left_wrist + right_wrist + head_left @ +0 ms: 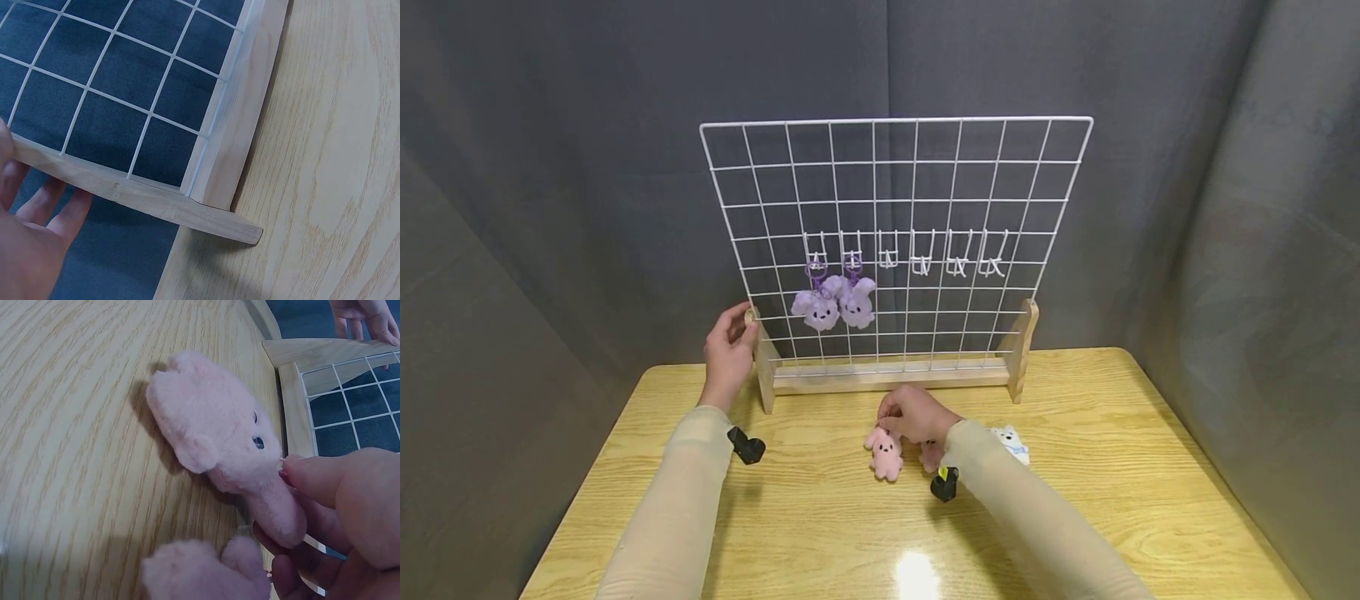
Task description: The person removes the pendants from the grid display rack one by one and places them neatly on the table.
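My left hand (727, 354) grips the left wooden post (119, 190) of a white wire grid rack (895, 202), with the thumb on one side and fingers on the other. In front of the rack, my right hand (919, 414) pinches a pink plush bunny keychain (212, 419) at the top of its head. The bunny's body hangs low over the table; whether it touches the wood I cannot tell. A second pink plush (194, 569) lies beside it, partly covered by the right hand in the head view.
Two purple plush keychains (856, 305) hang side by side on the left hooks. Several bare white hooks (922, 265) continue to their right. A white plush (1011, 444) lies on the wooden table (805, 517) beyond the right forearm. Grey curtains (587, 167) surround the table.
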Motion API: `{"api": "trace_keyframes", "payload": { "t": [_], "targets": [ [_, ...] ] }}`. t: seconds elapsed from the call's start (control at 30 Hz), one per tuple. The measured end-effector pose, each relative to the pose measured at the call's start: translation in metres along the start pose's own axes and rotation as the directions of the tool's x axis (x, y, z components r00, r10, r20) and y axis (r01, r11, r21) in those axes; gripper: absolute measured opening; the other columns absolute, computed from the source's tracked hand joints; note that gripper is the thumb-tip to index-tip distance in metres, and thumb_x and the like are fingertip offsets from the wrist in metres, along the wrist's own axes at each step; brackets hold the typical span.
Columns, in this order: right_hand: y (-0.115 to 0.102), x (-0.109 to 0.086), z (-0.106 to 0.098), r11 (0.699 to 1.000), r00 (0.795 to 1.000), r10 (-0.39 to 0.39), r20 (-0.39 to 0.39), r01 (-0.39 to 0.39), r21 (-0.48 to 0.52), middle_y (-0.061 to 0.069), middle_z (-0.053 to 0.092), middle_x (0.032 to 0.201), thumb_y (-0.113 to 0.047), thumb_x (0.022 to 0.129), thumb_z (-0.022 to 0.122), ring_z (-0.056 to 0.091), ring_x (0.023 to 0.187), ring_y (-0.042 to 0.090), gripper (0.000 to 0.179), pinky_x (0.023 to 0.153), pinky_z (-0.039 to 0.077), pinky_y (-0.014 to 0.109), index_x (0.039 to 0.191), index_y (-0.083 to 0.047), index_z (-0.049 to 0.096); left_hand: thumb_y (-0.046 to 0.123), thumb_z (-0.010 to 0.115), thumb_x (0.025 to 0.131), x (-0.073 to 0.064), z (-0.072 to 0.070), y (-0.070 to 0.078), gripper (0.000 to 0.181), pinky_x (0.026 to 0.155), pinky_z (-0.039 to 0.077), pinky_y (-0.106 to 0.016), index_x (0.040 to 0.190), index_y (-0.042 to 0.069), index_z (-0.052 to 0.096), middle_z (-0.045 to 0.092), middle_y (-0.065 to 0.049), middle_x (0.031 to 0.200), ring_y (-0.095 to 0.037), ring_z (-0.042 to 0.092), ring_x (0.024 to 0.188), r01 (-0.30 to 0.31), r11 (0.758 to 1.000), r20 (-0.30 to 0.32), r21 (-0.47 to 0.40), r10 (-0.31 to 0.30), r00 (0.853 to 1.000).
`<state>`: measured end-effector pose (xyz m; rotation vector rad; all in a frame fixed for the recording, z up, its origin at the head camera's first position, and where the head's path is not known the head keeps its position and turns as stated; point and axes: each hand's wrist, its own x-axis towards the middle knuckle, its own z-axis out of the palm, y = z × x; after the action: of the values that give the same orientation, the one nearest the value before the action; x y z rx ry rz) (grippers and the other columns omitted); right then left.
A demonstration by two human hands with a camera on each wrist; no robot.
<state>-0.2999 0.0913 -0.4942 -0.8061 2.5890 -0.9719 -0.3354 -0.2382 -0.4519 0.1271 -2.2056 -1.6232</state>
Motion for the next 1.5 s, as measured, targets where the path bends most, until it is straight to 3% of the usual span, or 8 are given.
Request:
{"api": "trace_keyframes", "payload": {
  "t": [0.1,0.23,0.33,0.5,0.67,0.83,1.07,1.5],
  "targets": [
    [-0.001,0.0,0.0,1.0,1.0,0.016,0.003,-0.016,0.0,-0.001,0.075,0.089,-0.005,0.099,0.072,0.06,0.078,0.01,0.01,0.077,0.053,0.03,0.095,-0.008,0.079,0.014,0.059,0.109,0.0,0.0,0.0,0.04,0.086,0.051,-0.025,0.149,0.019,0.057,0.064,-0.013,0.14,-0.028,0.063,0.129,-0.003,1.0,-0.002,0.002,0.003,1.0],
    [-0.002,-0.001,-0.002,0.999,0.999,0.045,0.008,-0.045,0.015,-0.002,0.075,0.09,-0.006,0.1,0.071,0.062,0.081,0.01,0.01,0.078,0.054,0.03,0.095,-0.009,0.079,0.014,0.058,0.109,-0.001,0.0,0.0,0.04,0.104,0.052,-0.039,0.149,0.018,0.056,0.063,-0.013,0.142,-0.028,0.061,0.131,-0.008,1.0,-0.002,0.006,0.008,1.0],
    [-0.003,-0.002,-0.003,0.997,0.997,0.071,0.016,-0.072,0.04,-0.001,0.074,0.092,-0.007,0.102,0.069,0.063,0.082,0.011,0.01,0.078,0.055,0.03,0.099,-0.008,0.078,0.014,0.058,0.109,-0.001,0.0,0.0,0.041,0.11,0.048,-0.046,0.15,0.017,0.056,0.063,-0.013,0.143,-0.028,0.061,0.132,-0.008,1.0,-0.002,0.007,0.008,1.0],
    [-0.009,-0.005,-0.009,0.996,0.997,0.073,0.001,-0.073,0.052,0.002,0.074,0.097,-0.012,0.104,0.066,0.063,0.084,0.013,0.011,0.076,0.055,0.032,0.106,-0.007,0.076,0.012,0.058,0.109,-0.001,0.001,0.0,0.04,0.11,0.049,-0.046,0.148,0.017,0.057,0.064,-0.013,0.142,-0.027,0.062,0.13,-0.017,1.0,-0.006,0.003,0.017,1.0],
    [-0.013,-0.003,-0.019,1.0,0.996,0.019,-0.09,-0.018,0.01,0.004,0.073,0.11,-0.015,0.104,0.067,0.066,0.097,0.018,0.017,0.087,0.056,0.037,0.115,-0.006,0.075,0.012,0.058,0.109,0.0,0.001,0.001,0.04,0.109,0.049,-0.041,0.149,0.016,0.057,0.065,-0.013,0.141,-0.026,0.062,0.129,-0.018,1.0,-0.004,0.005,0.018,1.0],
    [-0.021,0.003,-0.033,0.999,0.975,0.013,-0.221,-0.004,0.044,0.009,0.071,0.125,-0.023,0.105,0.067,0.068,0.111,0.025,0.028,0.096,0.055,0.041,0.127,-0.005,0.07,0.015,0.058,0.109,0.0,0.0,0.001,0.041,0.101,0.051,-0.038,0.15,0.019,0.056,0.064,-0.012,0.141,-0.026,0.062,0.129,0.0,1.0,0.001,0.018,0.0,1.0],
    [-0.036,0.007,-0.053,0.981,0.94,0.022,-0.34,0.044,0.187,0.012,0.068,0.134,-0.029,0.104,0.068,0.067,0.119,0.028,0.044,0.099,0.055,0.045,0.137,-0.002,0.062,0.014,0.058,0.109,-0.001,0.0,0.002,0.041,0.108,0.049,-0.043,0.15,0.018,0.056,0.064,-0.012,0.14,-0.026,0.062,0.13,-0.002,1.0,0.001,0.016,0.002,1.0],
    [-0.064,0.014,-0.07,0.943,0.886,-0.012,-0.464,0.165,0.291,0.009,0.059,0.15,-0.033,0.104,0.069,0.061,0.131,0.032,0.057,0.106,0.051,0.05,0.153,-0.013,0.049,0.011,0.058,0.109,-0.001,0.0,0.002,0.04,0.111,0.048,-0.044,0.149,0.015,0.057,0.064,-0.014,0.14,-0.027,0.061,0.13,-0.022,1.0,-0.004,0.001,0.022,1.0]
  ]
}}
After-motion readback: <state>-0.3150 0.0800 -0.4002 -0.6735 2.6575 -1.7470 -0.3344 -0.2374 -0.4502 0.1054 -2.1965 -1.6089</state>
